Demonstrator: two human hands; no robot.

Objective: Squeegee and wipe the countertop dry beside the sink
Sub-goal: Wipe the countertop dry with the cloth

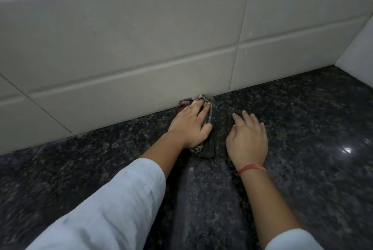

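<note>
My left hand point(190, 125) lies flat on a dark, crumpled cloth point(210, 142) and presses it onto the black speckled countertop point(302, 128). The cloth's far end touches the foot of the tiled wall. Its fingers are stretched forward over the cloth, and most of the cloth is hidden under the palm. My right hand point(249, 138) rests just right of the cloth with its fingers spread, palm down on the stone, holding nothing. A red band sits on the right wrist. No squeegee is in view.
A pale tiled wall point(141, 47) runs along the back of the counter. A white panel point(359, 51) closes the far right corner. A small pink object point(184, 102) lies against the wall just left of the cloth. A light glares on the stone at the right.
</note>
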